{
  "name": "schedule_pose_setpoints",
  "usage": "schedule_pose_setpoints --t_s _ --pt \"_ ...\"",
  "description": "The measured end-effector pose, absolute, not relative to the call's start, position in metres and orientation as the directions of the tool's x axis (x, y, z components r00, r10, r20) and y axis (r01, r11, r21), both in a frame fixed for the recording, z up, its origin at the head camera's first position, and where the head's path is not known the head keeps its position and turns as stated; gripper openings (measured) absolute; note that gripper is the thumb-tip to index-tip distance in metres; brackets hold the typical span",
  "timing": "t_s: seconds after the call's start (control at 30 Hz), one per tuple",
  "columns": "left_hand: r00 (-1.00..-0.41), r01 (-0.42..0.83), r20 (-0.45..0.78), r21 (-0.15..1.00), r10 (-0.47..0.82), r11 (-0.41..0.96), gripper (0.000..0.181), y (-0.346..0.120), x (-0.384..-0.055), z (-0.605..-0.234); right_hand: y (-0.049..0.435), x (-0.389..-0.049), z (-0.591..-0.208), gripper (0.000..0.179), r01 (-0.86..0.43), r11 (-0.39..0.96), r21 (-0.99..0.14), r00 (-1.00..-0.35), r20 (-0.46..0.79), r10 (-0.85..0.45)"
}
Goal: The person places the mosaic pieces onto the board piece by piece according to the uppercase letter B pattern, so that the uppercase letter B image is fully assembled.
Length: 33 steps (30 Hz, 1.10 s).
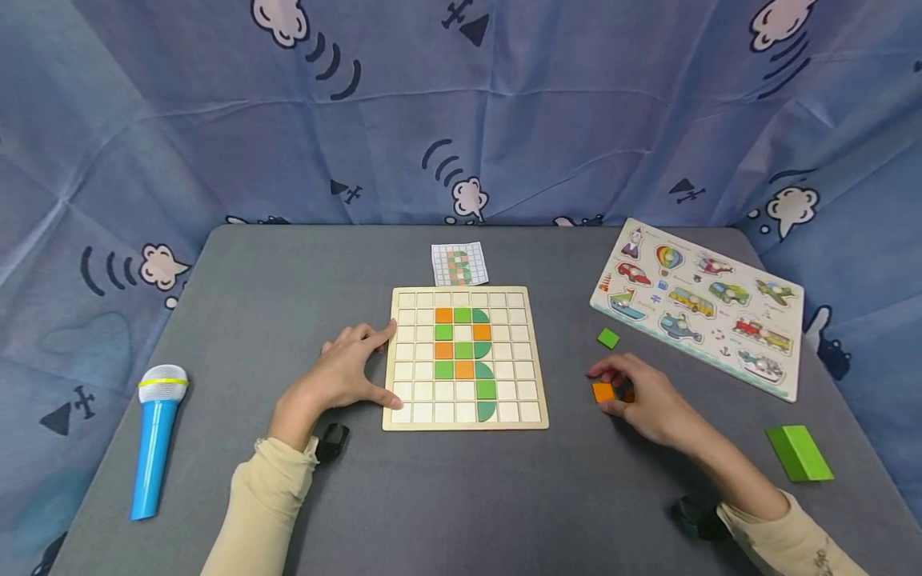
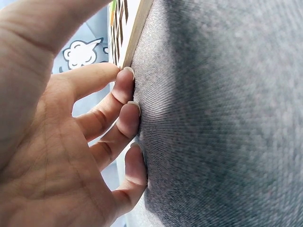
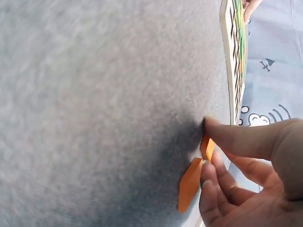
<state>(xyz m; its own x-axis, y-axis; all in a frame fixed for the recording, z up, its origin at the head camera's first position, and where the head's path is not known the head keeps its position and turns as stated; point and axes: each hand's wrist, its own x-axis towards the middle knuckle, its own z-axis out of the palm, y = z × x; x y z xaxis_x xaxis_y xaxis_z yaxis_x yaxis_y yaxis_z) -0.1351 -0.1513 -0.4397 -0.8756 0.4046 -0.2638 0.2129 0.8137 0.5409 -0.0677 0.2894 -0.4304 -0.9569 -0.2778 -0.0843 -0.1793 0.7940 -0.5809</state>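
Observation:
A wooden grid board [image 1: 425, 390] lies flat at the table's middle. Orange and green square tiles and green quarter-round tiles fill some of its cells. My left hand [image 1: 338, 372] rests at the board's left side, thumb by the lower corner and index finger higher on the edge, spread apart; the other fingertips touch the cloth in the left wrist view. Right of the board, my right hand [image 1: 651, 404] pinches an orange square tile [image 3: 207, 147] between thumb and fingers. Another orange tile [image 3: 189, 186] is just beside those fingertips, low over the cloth.
A printed pattern card [image 1: 459, 264] lies behind the board. One loose green tile [image 1: 608, 338] is beyond my right hand, near a vehicle picture puzzle [image 1: 663, 300]. A green block [image 1: 798, 454] stands at the far right, a blue toy microphone [image 1: 154, 448] at the left.

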Motion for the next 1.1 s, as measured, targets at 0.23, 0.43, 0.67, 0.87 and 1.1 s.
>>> schedule_pose_setpoints --t_s 0.23,0.43,0.67,0.87,1.1 --pt "-0.876 0.204 -0.270 0.543 0.400 0.814 0.125 -0.149 -0.135 -0.440 0.282 -0.072 -0.433 0.022 -0.172 0.797 -0.579 -0.972 -0.030 -0.232" --pt "-0.879 0.208 -0.260 0.544 0.399 0.813 0.125 -0.150 -0.134 -0.439 0.261 -0.076 -0.434 0.021 -0.158 0.765 -0.624 -0.984 0.035 -0.175" --pt "-0.879 0.212 -0.258 0.539 0.400 0.815 0.125 -0.151 -0.135 -0.442 0.229 -0.083 -0.436 0.016 -0.203 0.702 -0.682 -0.972 0.056 -0.227" --pt "-0.882 0.208 -0.255 0.544 0.396 0.813 0.125 -0.151 -0.135 -0.441 0.199 -0.086 -0.437 0.014 -0.255 0.617 -0.745 -0.940 0.042 -0.338" --pt "-0.884 0.207 -0.254 0.539 0.393 0.816 0.125 -0.149 -0.135 -0.442 0.171 -0.088 -0.439 0.016 -0.272 0.581 -0.767 -0.917 0.024 -0.398"
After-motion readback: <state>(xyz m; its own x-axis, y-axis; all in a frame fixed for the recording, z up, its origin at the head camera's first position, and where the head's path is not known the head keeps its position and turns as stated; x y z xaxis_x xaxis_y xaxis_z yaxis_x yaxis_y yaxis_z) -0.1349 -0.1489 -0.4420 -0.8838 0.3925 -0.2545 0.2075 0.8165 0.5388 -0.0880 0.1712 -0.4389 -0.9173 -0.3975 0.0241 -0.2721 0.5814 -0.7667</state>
